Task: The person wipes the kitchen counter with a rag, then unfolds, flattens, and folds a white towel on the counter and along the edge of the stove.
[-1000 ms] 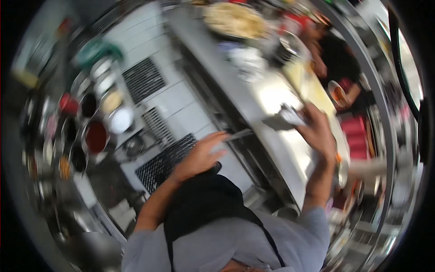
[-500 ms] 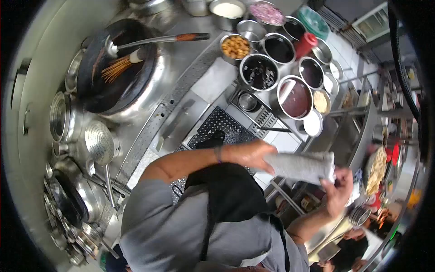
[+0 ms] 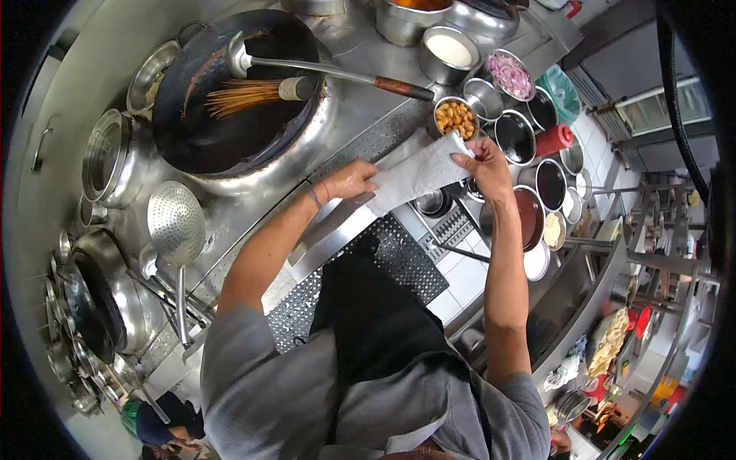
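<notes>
A white towel (image 3: pixel 429 172) is stretched between my hands above the counter's front edge. My right hand (image 3: pixel 483 165) pinches its far right corner beside the bowl of fried golden pieces (image 3: pixel 455 118). At the other end my left hand (image 3: pixel 345 182) has its fingers closed at the towel's edge, near the counter rim. Part of another white cloth (image 3: pixel 400 150) lies on the counter behind the towel. Farther left, a large dark wok (image 3: pixel 230 146) holds a bamboo brush (image 3: pixel 249 97). A ladle (image 3: pixel 337 70) with a wooden handle end rests across the wok's rim.
Several steel pots of sauces surround a red bottle (image 3: pixel 553 139) at the right. A bowl of chopped onion (image 3: pixel 510 75) stands behind them. A perforated skimmer (image 3: pixel 176 222) lies on the left, near stacked pans. Another person (image 3: pixel 170 420) is at the lower left. A black perforated mat (image 3: pixel 402 257) covers the floor.
Both hands have moved up and left with the towel, from over the floor to the counter edge. The towel was bunched and is now spread wider. The head view has shifted.
</notes>
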